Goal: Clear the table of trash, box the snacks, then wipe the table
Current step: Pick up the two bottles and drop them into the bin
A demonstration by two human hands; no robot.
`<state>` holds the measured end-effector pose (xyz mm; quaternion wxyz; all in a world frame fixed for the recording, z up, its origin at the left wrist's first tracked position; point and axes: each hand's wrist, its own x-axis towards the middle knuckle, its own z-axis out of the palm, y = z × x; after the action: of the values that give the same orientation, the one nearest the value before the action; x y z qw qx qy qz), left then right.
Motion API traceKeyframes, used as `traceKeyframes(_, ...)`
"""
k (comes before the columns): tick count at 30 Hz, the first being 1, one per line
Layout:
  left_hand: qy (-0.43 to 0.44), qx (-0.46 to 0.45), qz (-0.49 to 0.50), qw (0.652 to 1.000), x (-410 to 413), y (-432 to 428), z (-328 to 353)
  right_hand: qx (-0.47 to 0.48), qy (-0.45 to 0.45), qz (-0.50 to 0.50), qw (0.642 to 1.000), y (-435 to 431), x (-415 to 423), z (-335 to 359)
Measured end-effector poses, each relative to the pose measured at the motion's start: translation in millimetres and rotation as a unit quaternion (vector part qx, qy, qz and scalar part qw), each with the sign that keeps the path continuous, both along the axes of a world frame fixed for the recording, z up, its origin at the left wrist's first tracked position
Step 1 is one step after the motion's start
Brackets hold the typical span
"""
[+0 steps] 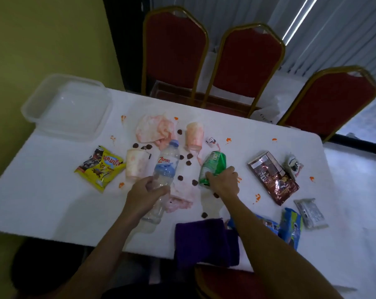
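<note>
My left hand (144, 192) grips a clear plastic water bottle (166, 165) with a blue label, tilted over the middle of the white table (53, 203). My right hand (222, 180) closes on a crushed green can (214, 166) lying on the table. Two stained paper cups (137, 165) (194, 134) lie on their sides, with crumpled stained tissues (153, 129) (182, 198) near them. Snack packs are spread about: a yellow one (99, 167) at left, a brown one (273, 176) at right, blue ones (290, 225) and a grey one (311, 213) near the front right.
A clear plastic box (67, 106) stands at the table's far left corner. A folded purple cloth (204, 240) lies at the near edge. Several dark crumbs (189, 162) and orange stains (257, 198) dot the tabletop. Three red chairs (245, 63) line the far side.
</note>
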<state>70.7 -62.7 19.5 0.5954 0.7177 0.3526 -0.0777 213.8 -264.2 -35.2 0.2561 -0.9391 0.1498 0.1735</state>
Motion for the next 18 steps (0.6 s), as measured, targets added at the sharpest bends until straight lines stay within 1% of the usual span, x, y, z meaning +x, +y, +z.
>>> traceKeyframes(3,-0.018,-0.056,0.065,0.996,-6,-6,1,0.038,0.017,-0.015,0.999,3,7,-7)
traceKeyframes(5,-0.026,-0.080,0.088,0.993,-11,-10,3,0.085,0.037,-0.020,0.995,5,9,-6)
traceKeyframes(8,-0.036,-0.099,0.123,0.987,-21,-15,5,0.156,0.011,-0.037,0.987,5,5,0)
traceKeyframes(11,-0.048,-0.099,0.147,0.983,-36,-16,5,0.217,-0.002,-0.047,0.975,9,-16,17)
traceKeyframes(13,-0.042,-0.097,0.160,0.981,-46,-15,7,0.250,-0.017,-0.027,0.968,15,-37,31)
traceKeyframes(15,-0.042,-0.094,0.174,0.979,-58,-11,8,0.267,-0.025,0.019,0.963,26,-61,44)
traceKeyframes(18,-0.042,-0.086,0.187,0.978,-79,0,17,0.275,-0.003,0.092,0.957,52,-95,54)
